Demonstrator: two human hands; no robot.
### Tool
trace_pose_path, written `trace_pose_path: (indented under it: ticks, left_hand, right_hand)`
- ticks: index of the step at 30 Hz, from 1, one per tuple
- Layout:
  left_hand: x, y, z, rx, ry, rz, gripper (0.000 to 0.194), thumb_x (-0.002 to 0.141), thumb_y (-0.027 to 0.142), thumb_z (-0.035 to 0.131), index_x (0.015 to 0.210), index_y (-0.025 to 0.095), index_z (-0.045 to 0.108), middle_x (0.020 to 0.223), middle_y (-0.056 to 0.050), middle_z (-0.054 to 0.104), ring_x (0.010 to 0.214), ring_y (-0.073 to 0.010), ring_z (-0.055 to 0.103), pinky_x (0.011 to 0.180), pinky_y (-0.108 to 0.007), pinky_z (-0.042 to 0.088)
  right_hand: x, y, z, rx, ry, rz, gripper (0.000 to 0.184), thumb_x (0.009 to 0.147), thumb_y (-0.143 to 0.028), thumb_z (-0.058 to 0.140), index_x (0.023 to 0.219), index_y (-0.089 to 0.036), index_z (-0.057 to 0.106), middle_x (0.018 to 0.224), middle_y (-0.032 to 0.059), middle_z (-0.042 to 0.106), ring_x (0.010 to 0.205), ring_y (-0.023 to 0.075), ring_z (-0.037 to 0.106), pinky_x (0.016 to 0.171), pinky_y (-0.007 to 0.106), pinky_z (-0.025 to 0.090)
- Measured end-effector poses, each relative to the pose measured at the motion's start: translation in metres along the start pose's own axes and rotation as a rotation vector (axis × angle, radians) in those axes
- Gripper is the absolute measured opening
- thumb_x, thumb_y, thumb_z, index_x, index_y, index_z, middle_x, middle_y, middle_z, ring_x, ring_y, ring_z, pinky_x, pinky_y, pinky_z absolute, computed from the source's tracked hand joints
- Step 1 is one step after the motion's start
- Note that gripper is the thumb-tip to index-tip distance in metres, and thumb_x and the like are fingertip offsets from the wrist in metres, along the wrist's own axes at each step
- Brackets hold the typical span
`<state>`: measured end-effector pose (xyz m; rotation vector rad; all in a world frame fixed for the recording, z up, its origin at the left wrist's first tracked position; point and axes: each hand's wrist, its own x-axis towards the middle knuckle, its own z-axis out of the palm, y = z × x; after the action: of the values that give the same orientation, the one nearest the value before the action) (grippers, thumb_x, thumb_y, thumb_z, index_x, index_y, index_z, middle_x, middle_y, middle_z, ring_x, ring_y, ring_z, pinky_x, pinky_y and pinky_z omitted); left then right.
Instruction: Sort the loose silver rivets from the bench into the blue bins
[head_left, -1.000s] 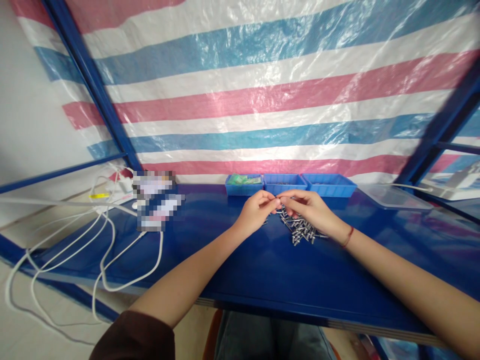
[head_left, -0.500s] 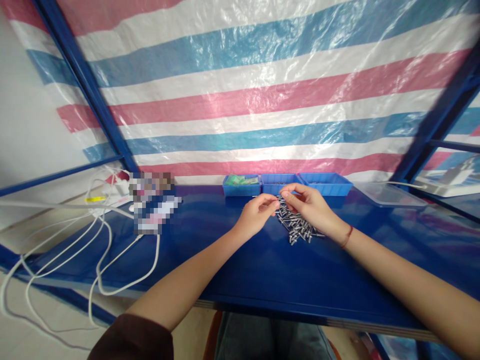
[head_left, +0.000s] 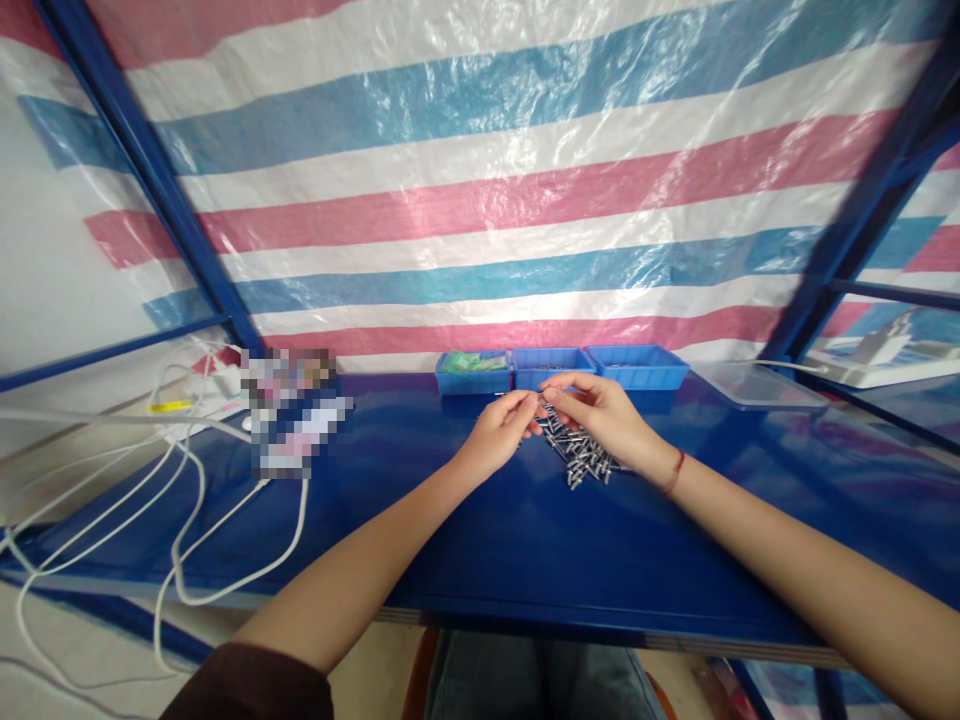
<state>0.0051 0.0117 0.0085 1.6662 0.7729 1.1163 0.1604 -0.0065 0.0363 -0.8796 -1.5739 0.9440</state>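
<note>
A heap of small silver metal pins (head_left: 583,455) lies on the blue table (head_left: 525,530). My left hand (head_left: 496,433) hovers just left of the heap, its fingertips pinched together on a small part too tiny to name. My right hand (head_left: 604,412) rests over the heap's far side, fingers pinched toward the left hand. The two sets of fingertips nearly meet above the pins. A red string circles my right wrist.
Three blue bins (head_left: 559,366) line the table's back edge; the left one holds green pieces. A clear plastic lid (head_left: 757,385) lies to the right. White cables (head_left: 187,500) and a power strip trail off the left side. A striped tarp hangs behind.
Both hands stay pinched together over the pin heap; the fingertips parted slightly and closed in again. The camera has drifted, shifting the scene left.
</note>
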Motion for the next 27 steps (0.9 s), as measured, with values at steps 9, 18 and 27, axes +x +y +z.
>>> trace_pose_path:
  ticks: [9, 18, 27]
  left_hand:
    - [-0.001, 0.002, 0.002, 0.003, -0.011, -0.035, 0.034, 0.080, 0.044, 0.053, 0.095, 0.015, 0.058, 0.087, -0.004, 0.062, 0.065, -0.0082, 0.057, 0.060, -0.020, 0.043]
    - [0.000, 0.002, -0.001, 0.159, 0.196, 0.063, 0.022, 0.077, 0.033, 0.058, 0.090, 0.015, 0.059, 0.082, -0.002, 0.062, 0.064, -0.0088, 0.055, 0.058, -0.020, 0.044]
    - [-0.007, 0.005, -0.012, 0.969, 0.052, 0.110, 0.035, 0.084, 0.038, 0.050, 0.113, 0.021, 0.056, 0.110, -0.008, 0.057, 0.101, -0.0239, 0.053, 0.087, -0.043, 0.044]
  right_hand:
    - [0.000, 0.000, 0.001, -0.088, -0.013, -0.069, 0.026, 0.073, -0.040, 0.064, 0.083, -0.017, 0.062, 0.064, -0.0003, 0.060, 0.052, 0.0095, 0.049, 0.049, 0.025, 0.039]
    - [0.001, 0.011, -0.011, -0.551, -0.011, -0.413, 0.019, 0.081, -0.031, 0.054, 0.084, -0.017, 0.067, 0.075, 0.0043, 0.061, 0.060, 0.0117, 0.051, 0.055, 0.026, 0.042]
    - [0.039, 0.051, -0.071, -0.747, 0.557, 0.003, 0.028, 0.076, -0.036, 0.052, 0.072, -0.013, 0.069, 0.073, 0.0102, 0.069, 0.068, 0.0216, 0.062, 0.065, 0.031, 0.045]
